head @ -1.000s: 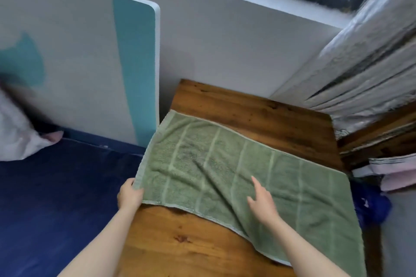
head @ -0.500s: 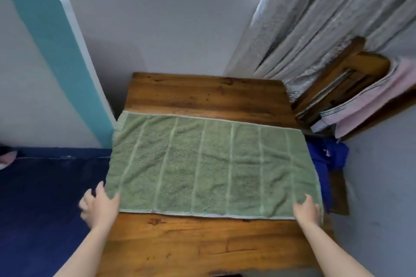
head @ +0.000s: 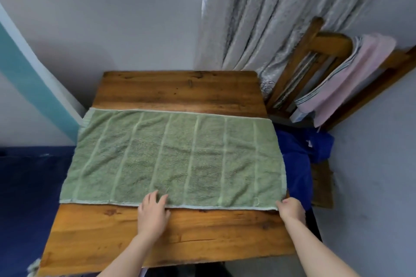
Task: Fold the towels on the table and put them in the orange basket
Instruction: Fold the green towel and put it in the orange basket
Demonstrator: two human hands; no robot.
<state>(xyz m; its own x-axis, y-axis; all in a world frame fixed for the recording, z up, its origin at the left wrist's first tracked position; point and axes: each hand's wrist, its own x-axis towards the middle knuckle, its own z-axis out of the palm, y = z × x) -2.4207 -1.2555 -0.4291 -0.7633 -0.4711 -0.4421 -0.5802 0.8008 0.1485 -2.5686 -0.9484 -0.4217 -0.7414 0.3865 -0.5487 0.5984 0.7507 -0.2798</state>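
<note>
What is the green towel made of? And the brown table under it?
The striped green towel looks like soft terry cotton, probably: fuzzy looped pile, smoother pale bands. The brown table looks like varnished solid wood: grain lines, dark knots, slight sheen.

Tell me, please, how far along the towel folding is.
Done: the green towel lies spread flat on the table, no fold made. In hand: the left hand rests on its near hem, the right hand pinches the near right corner. Left: folding it and basketing; no orange basket is in view.
</note>
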